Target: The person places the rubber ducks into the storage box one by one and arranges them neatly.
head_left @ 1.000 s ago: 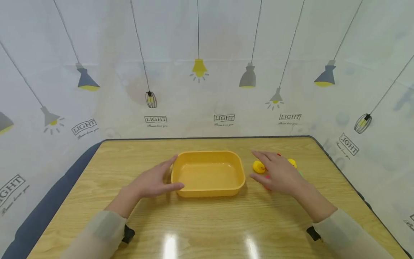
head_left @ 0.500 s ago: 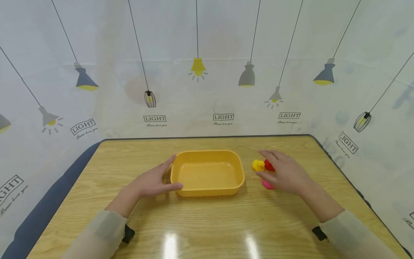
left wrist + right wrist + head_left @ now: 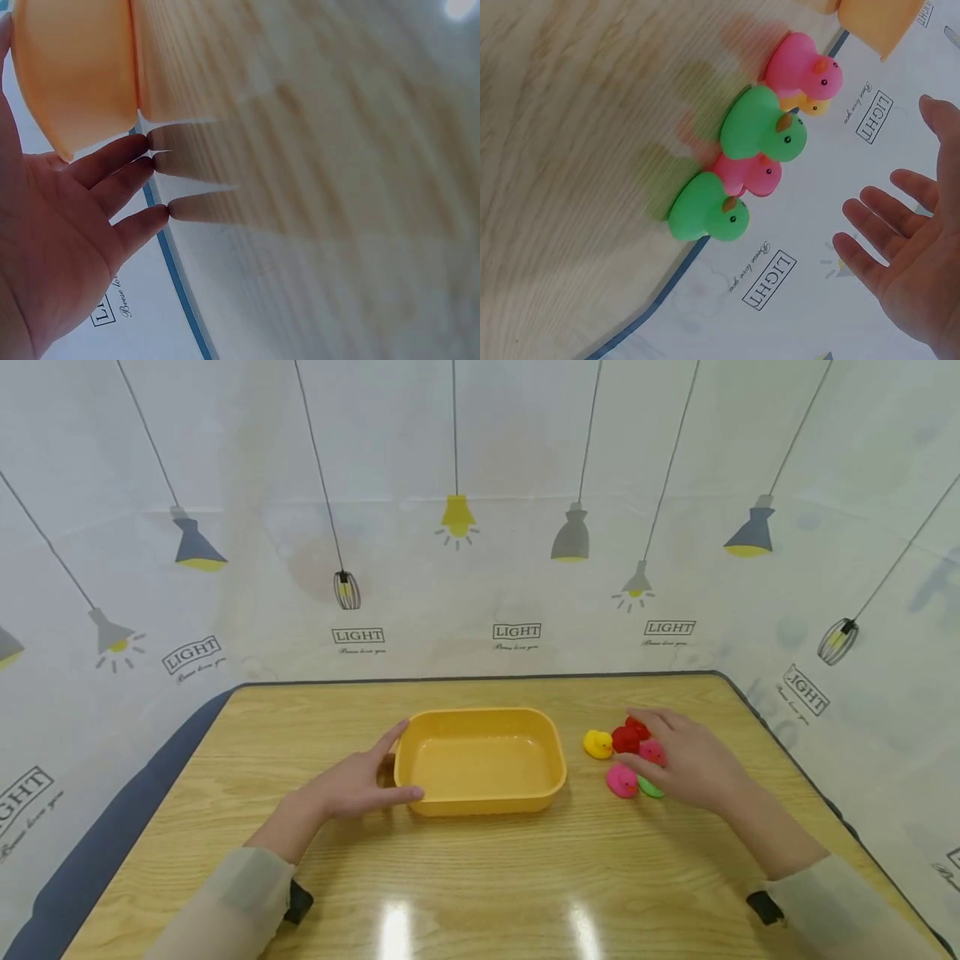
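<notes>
At the left end of a yellow plastic tub (image 3: 480, 803), my left hand (image 3: 352, 783) spreads its thumb and forefinger against the rim. Its other fingers (image 3: 124, 169) reach straight down beside the tub in the left wrist view. On the right, my right hand (image 3: 693, 766) hovers with loose fingers over a group of small toy ducks and holds nothing. The group includes a yellow duck (image 3: 597, 744), a red duck (image 3: 626, 740), a pink duck (image 3: 622, 781) and a green duck (image 3: 761, 127). My right hand hides part of the group in the head view.
A wooden table (image 3: 480, 877) with a dark edge carries everything. A pale cloth backdrop (image 3: 450, 593) printed with lamps stands behind and at both sides. The tub has nothing inside.
My right hand has moved right across the ducks, uncovering the red, pink and green ones. My left hand and the tub have stayed in place.
</notes>
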`<state>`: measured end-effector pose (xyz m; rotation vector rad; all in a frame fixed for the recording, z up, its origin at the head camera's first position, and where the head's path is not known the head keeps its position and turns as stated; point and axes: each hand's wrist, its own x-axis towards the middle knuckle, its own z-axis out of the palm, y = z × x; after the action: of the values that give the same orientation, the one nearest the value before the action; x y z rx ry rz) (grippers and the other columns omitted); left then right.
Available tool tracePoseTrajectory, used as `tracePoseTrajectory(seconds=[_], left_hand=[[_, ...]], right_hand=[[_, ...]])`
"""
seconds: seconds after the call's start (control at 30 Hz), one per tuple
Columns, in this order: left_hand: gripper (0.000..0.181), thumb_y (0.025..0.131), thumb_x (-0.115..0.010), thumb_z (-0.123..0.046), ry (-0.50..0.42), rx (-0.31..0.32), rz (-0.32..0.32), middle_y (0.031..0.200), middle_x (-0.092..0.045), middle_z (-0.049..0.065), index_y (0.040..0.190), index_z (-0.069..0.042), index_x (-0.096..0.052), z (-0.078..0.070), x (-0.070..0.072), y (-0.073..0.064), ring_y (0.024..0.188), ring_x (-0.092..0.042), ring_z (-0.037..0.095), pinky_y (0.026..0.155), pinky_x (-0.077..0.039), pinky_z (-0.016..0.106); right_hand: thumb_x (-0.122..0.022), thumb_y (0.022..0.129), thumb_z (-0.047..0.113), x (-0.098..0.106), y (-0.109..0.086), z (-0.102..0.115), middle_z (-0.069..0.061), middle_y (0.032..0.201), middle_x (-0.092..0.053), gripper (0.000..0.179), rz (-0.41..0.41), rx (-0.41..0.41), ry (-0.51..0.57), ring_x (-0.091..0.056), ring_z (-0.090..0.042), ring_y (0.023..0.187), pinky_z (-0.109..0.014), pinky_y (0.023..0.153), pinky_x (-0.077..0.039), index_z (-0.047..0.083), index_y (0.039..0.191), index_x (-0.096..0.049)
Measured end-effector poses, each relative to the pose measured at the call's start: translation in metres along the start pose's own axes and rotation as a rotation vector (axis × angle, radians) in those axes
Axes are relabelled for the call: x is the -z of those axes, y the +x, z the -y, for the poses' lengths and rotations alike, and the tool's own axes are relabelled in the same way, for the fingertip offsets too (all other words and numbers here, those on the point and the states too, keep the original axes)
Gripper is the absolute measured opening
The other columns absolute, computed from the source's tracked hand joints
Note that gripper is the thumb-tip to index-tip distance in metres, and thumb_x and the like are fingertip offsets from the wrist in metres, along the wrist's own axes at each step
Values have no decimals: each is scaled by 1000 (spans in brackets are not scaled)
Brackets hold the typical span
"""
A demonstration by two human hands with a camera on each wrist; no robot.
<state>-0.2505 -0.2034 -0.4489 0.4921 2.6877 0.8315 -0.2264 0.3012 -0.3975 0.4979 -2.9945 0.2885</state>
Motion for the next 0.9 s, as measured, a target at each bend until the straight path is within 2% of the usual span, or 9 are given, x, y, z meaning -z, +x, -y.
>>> tracePoseTrajectory(seconds=[0.2,0.33,0.5,0.6,0.73,0.9], left_hand=[[122,91,-72,-80,-22,3,18,164,-58,12,178,-36,1,-2,2,-1,150,-56,41,126,-37,70],[123,90,-73,-79,-30,6,25,163,-59,13,178,-34,0,-3,3,-1,149,-57,41,125,-38,69],[124,88,-75,-79,-38,23,24,162,-61,12,177,-37,-1,-3,3,0,147,-58,39,125,-40,68],[124,87,-76,-80,-42,32,27,162,-61,10,177,-38,-1,-3,2,1,146,-59,37,125,-40,66],[124,87,-76,-80,-40,37,27,161,-62,10,177,-39,-1,-2,2,2,145,-60,37,126,-40,66],[125,87,-76,-80,-43,31,24,162,-61,12,177,-38,-1,-1,1,3,147,-58,39,125,-40,67]], right_hand=[[-64,106,61,0,-3,-18,-27,162,-53,81,13,-67,84,-51,-52,146,-73,116,-46,8,165,-47],[-62,109,59,-1,-7,-35,-27,159,-57,78,1,-93,176,-57,-49,140,-71,113,-49,3,162,-49],[-66,112,38,-4,-12,-61,-27,143,-68,57,-47,-81,266,-67,-44,123,-62,102,-58,-2,152,-58],[-66,112,31,-6,-16,-78,-26,136,-72,47,-55,-99,292,-70,-40,114,-49,90,-62,-2,145,-63],[-69,110,34,-10,-19,-97,-23,130,-73,45,-6,-162,328,-69,-31,106,-31,78,-56,0,140,-67],[-76,105,40,-17,-23,-111,-19,129,-73,52,87,-204,372,-66,-22,104,-28,77,-55,2,140,-66]])
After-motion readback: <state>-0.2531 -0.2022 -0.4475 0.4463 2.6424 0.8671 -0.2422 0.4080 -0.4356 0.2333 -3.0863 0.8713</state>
